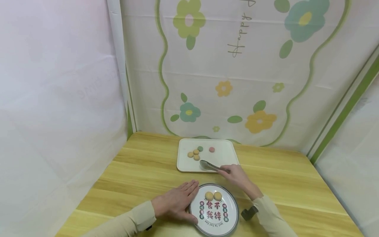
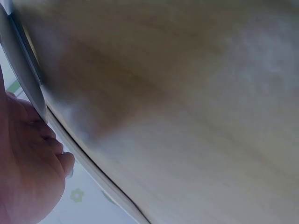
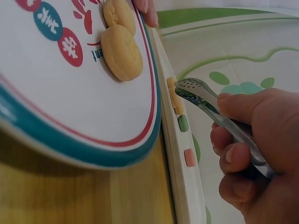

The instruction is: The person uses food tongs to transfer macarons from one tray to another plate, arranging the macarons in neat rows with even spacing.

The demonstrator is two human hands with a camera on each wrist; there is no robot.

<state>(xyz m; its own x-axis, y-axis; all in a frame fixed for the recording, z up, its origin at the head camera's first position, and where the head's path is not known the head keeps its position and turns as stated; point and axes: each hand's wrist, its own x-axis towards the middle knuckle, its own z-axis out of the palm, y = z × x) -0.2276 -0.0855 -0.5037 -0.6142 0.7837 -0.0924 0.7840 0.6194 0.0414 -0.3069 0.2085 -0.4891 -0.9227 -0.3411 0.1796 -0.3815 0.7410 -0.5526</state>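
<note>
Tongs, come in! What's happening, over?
Right hand grips metal tongs over tray. Left hand touches plate. Yellow macarons: three on tray, two on plate. No obstacle visible.

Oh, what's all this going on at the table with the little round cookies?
A person's right hand holds metal tongs over the white tray, with nothing visible between the tips. The left hand rests at the edge of the round plate. Two tan cookies sit side by side on that plate. Three more tan ones, a green one and a pink one lie on the tray.
</note>
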